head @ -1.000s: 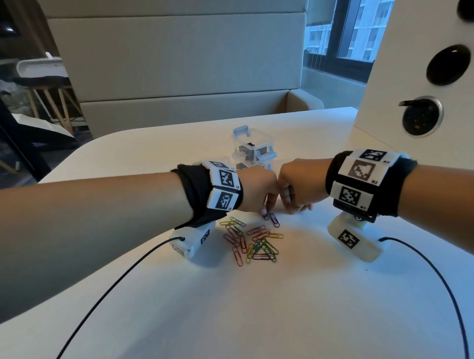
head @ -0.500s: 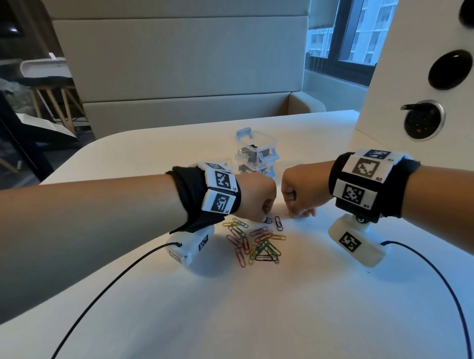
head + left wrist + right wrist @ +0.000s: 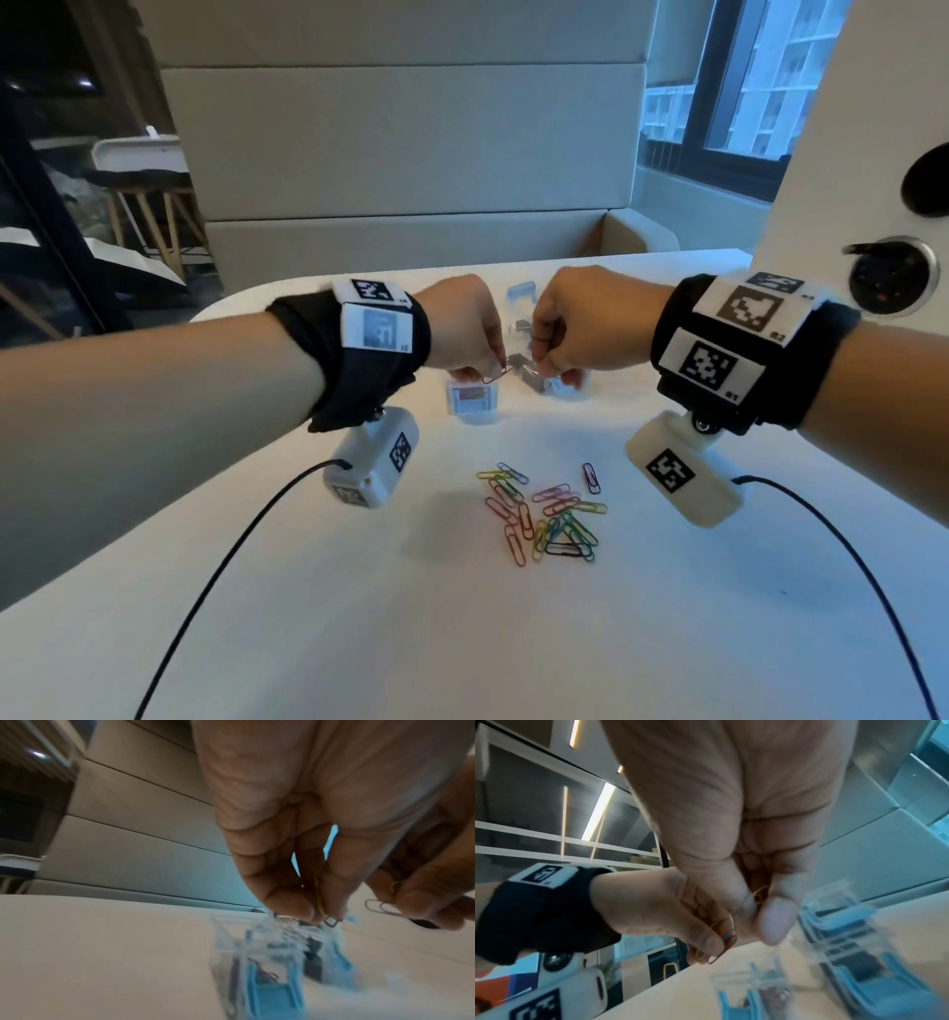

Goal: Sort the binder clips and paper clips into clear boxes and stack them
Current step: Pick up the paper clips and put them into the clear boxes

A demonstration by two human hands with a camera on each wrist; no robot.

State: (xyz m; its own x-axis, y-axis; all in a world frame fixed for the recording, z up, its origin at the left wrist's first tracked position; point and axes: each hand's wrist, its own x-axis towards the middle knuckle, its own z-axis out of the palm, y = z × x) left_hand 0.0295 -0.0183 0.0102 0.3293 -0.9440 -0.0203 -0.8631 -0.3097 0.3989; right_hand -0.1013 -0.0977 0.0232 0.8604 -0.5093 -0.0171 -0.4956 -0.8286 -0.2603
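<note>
My left hand (image 3: 480, 372) pinches a few paper clips (image 3: 322, 912) between thumb and fingers, just above a small clear box (image 3: 472, 401) with a blue latch that holds paper clips. My right hand (image 3: 547, 367) is close beside it, curled around more clips, with a yellow paper clip (image 3: 759, 894) between thumb and finger and a silver clip (image 3: 380, 908) sticking out. Behind the hands stands a stack of clear boxes (image 3: 854, 953) holding black binder clips. A loose pile of coloured paper clips (image 3: 544, 514) lies on the white table (image 3: 359, 642) in front.
A white panel (image 3: 873, 154) with round dark fittings rises at the table's right edge. A beige padded bench back (image 3: 411, 154) lies beyond the table. Black cables (image 3: 215, 580) trail from both wrist cameras across the near tabletop.
Both hands have lifted from the paper clip pile and moved away from me to above the clear boxes, carrying clips with them.
</note>
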